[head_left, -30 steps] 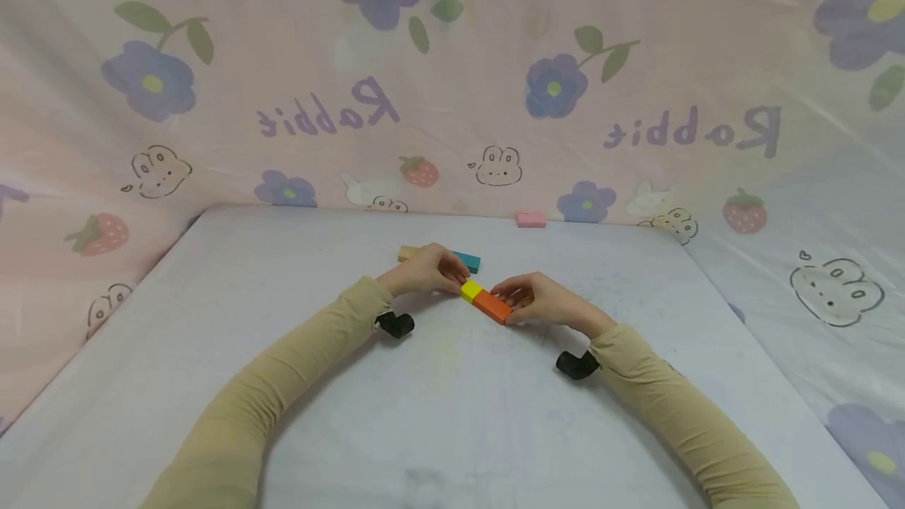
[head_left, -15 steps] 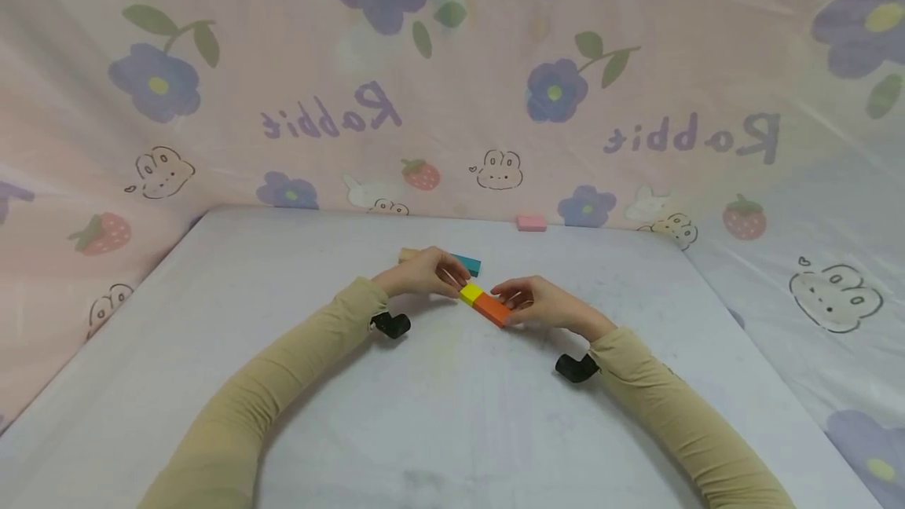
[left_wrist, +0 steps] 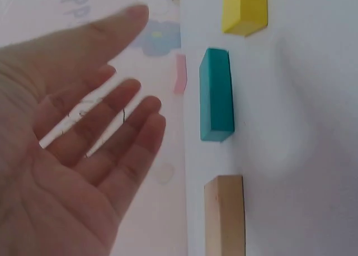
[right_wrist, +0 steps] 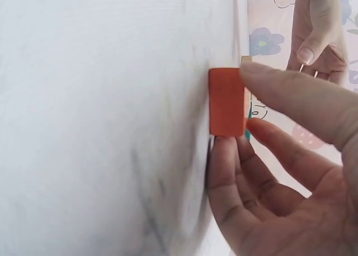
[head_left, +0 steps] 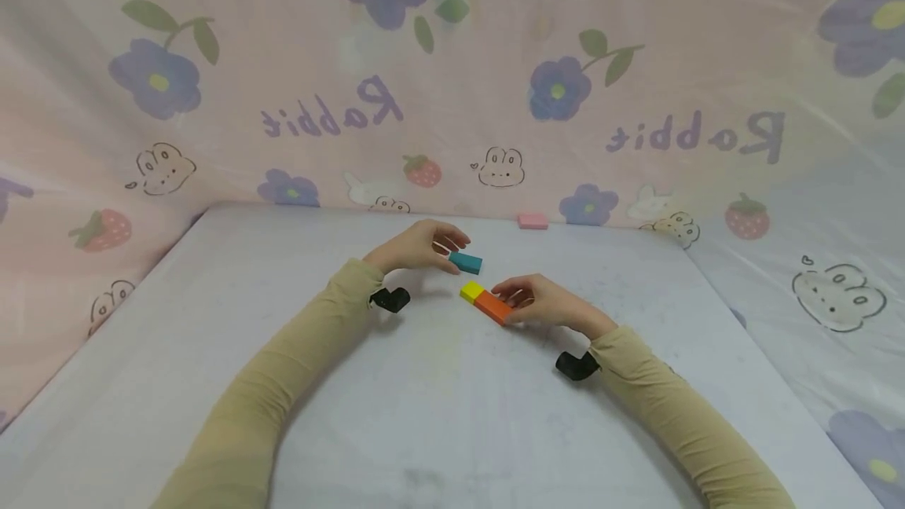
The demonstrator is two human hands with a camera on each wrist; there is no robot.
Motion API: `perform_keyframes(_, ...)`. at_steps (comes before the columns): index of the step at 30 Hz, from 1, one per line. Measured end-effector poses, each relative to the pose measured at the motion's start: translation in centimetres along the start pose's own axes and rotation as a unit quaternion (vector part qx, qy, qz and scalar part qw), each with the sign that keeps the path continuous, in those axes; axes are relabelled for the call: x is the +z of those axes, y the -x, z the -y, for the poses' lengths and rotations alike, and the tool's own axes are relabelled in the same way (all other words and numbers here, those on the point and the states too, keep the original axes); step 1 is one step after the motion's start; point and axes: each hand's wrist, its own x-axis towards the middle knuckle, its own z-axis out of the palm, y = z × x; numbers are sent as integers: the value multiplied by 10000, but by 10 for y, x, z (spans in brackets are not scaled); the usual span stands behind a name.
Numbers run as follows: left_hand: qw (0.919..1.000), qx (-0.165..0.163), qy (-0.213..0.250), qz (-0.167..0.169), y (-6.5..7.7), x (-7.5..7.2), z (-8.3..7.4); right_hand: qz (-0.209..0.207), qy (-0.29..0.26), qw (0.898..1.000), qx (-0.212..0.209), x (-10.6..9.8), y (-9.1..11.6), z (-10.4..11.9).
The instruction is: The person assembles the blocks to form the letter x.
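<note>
Grip, at the white table (head_left: 396, 415): right hand (head_left: 555, 306) pinches the orange block (head_left: 493, 307); left hand (head_left: 415, 247), fingers loosely spread, holds nothing, having moved toward the teal block (head_left: 467, 262) from the yellow block (head_left: 471, 291). Join appears set, steadied by the right alone. Orange: smooth, sharp-edged bar; yellow: shorter, butted to its end.

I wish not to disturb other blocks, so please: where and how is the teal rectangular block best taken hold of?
Probably mid-length on the long sides of the teal rectangular block, coming down from above. It lies flat and is longer than wide, so a pinch across its narrow width seems secure; one end faces the pale wooden block.
</note>
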Motion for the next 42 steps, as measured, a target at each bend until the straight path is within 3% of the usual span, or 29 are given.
perform_keyframes(5,9998,55,176,28,-7,-3,6,-3,7,10000,31,0,1,2)
perform_keyframes(13,9996,-266,105,-57,-15,-3,22,-16,-29,10000,0,1,2,3)
perform_keyframes(23,9991,-340,183,188,-20,2,28,16,-41,9999,-103,2,0,1)
perform_keyframes(42,9959,-595,-681,20,-31,11,31,55,-180,9998,-7,0,0,-1)
